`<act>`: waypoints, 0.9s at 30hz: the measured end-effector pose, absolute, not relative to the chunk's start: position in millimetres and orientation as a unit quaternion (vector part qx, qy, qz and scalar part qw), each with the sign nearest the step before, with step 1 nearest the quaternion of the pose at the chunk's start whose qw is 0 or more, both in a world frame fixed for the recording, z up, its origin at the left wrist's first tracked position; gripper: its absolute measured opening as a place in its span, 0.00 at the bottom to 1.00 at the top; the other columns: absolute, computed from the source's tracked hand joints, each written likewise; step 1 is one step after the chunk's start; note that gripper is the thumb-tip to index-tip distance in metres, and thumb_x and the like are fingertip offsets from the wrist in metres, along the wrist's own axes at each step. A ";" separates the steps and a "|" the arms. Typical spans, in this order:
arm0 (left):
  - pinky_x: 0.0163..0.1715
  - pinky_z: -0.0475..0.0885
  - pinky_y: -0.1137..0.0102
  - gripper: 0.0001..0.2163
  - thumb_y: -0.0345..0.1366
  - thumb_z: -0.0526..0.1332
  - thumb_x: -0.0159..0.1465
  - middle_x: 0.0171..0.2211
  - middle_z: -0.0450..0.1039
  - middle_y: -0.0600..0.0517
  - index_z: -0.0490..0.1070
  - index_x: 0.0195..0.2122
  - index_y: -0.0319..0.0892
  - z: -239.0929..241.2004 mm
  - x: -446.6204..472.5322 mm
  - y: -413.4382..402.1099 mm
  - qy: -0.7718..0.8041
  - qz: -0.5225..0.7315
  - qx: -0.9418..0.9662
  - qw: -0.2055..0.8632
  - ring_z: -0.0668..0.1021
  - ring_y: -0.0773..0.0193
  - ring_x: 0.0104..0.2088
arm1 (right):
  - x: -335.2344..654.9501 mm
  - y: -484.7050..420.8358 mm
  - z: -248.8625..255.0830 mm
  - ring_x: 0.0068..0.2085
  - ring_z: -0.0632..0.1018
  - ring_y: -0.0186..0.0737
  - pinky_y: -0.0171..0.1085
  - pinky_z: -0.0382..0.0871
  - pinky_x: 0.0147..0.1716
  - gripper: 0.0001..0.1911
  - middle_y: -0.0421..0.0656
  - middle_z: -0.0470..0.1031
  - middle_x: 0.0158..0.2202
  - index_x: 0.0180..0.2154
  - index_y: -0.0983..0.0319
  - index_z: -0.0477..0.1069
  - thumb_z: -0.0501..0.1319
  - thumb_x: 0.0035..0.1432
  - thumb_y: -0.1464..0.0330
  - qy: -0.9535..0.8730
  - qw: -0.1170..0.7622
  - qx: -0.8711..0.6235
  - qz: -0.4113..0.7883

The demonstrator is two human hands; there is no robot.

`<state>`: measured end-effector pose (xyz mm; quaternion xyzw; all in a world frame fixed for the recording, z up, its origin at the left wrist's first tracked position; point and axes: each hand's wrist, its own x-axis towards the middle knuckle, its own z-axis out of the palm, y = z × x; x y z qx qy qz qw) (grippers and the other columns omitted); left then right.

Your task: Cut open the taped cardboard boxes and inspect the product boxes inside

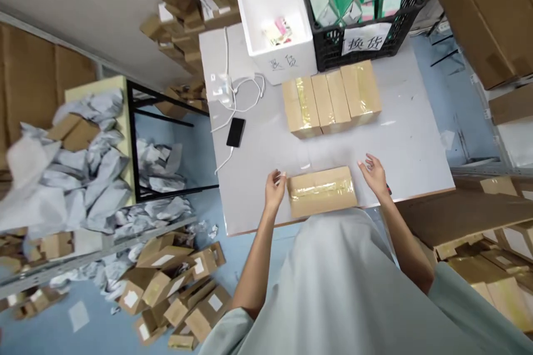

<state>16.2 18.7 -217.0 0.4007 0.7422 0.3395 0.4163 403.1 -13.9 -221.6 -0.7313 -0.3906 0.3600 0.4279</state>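
Note:
A closed cardboard box lies lengthwise at the table's front edge, with shiny yellowish tape along its top. Just off its left end is my left hand, fingers loosely bent and holding nothing; whether a fingertip brushes the box I cannot tell. My right hand hovers to the right of the box, apart from it, fingers spread and nothing in them. A small red and black object shows beside my right wrist, mostly hidden. Behind the box stands a row of taped cardboard boxes.
At the table's back are a white foam bin with small packets and a black crate of green boxes. A phone and a white power strip with cables lie left. Grey mailing bags and cardboard boxes are piled leftward.

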 end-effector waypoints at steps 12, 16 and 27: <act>0.67 0.75 0.45 0.33 0.55 0.68 0.71 0.70 0.76 0.31 0.69 0.74 0.48 -187.8 74.7 211.4 0.761 0.204 0.415 0.454 0.77 0.41 0.72 | 456.0 202.3 -262.9 0.69 0.77 0.64 0.64 0.69 0.72 0.59 0.67 0.76 0.68 0.69 0.66 0.69 0.76 0.48 0.36 -0.294 0.541 -0.713 0.334; 0.61 0.79 0.49 0.34 0.56 0.67 0.71 0.61 0.82 0.33 0.70 0.74 0.45 -188.9 92.2 206.2 0.774 0.196 0.423 0.428 0.83 0.46 0.62 | 457.2 200.4 -267.8 0.60 0.83 0.58 0.59 0.77 0.65 0.45 0.62 0.82 0.62 0.65 0.64 0.70 0.73 0.58 0.44 -0.295 0.553 -0.703 0.337; 0.55 0.81 0.55 0.33 0.51 0.76 0.61 0.44 0.86 0.42 0.80 0.65 0.41 -188.2 155.7 218.3 0.725 0.189 0.497 0.437 0.85 0.53 0.47 | 556.7 179.8 -268.5 0.61 0.84 0.55 0.58 0.80 0.64 0.44 0.58 0.84 0.61 0.67 0.63 0.73 0.71 0.62 0.41 -0.319 0.555 -0.692 0.333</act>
